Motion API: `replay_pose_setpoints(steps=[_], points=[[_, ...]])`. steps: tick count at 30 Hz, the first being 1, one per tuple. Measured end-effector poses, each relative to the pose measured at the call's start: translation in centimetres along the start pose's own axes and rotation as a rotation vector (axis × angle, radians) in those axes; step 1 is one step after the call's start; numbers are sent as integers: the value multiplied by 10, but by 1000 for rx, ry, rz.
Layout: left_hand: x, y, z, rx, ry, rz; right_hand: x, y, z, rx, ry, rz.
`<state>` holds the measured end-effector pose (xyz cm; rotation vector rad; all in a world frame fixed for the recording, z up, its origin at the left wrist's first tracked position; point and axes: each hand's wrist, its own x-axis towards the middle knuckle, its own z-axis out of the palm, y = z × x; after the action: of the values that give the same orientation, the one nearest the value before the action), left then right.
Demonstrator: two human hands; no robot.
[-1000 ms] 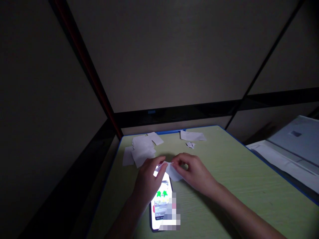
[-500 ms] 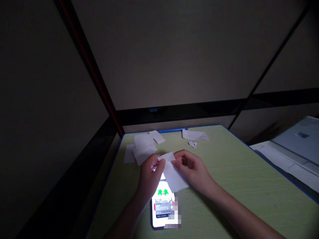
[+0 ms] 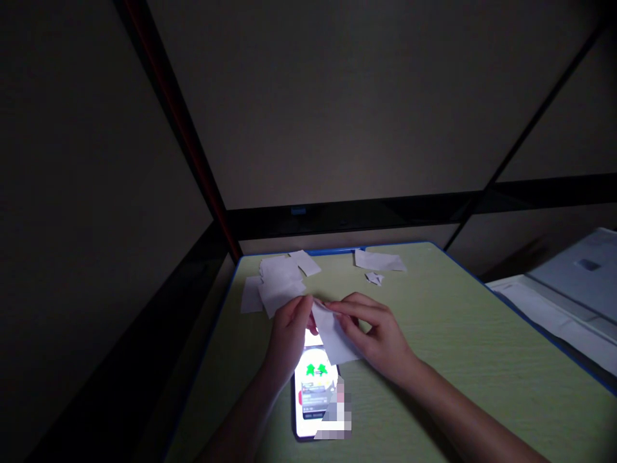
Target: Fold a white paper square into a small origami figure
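Observation:
A sheet of white paper (image 3: 335,337) is held between my two hands above the table, its top edge folded over. My left hand (image 3: 289,331) pinches the paper's upper left corner between thumb and fingers. On the other side, my right hand (image 3: 373,325) is closed on the upper right edge, index finger stretched along the fold. Beneath the paper lies a smartphone (image 3: 313,392) with its screen lit, showing green shapes; the paper and a pixelated patch cover part of it.
A pile of white paper pieces (image 3: 279,283) lies at the table's back left. Behind my right hand are a small folded paper piece (image 3: 374,278) and a paper strip (image 3: 380,260). The green table (image 3: 482,360) has a blue edge. A pale box-like object (image 3: 573,283) stands at the right.
The paper's top flap, standing up before, is now folded down. My right index finger has moved left along the fold, and my left fingers have closed in at the corner.

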<state>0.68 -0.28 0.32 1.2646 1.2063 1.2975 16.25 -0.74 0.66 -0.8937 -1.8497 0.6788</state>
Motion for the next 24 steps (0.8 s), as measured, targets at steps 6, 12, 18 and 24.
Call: replay_pose_setpoints(steps=[6,12,18,24], points=[[-1,6,-1,24,-72,6,-3,2,2,-115,-38,-59],[-1,8,-2,-39,-116,-28,-3,2,2,-161,30,-38],[3,0,-4,-89,-134,-61,-6,2,-1,-356,-64,-88],[2,-1,-5,-81,-170,-83,-5,1,-2,-422,-98,-120]])
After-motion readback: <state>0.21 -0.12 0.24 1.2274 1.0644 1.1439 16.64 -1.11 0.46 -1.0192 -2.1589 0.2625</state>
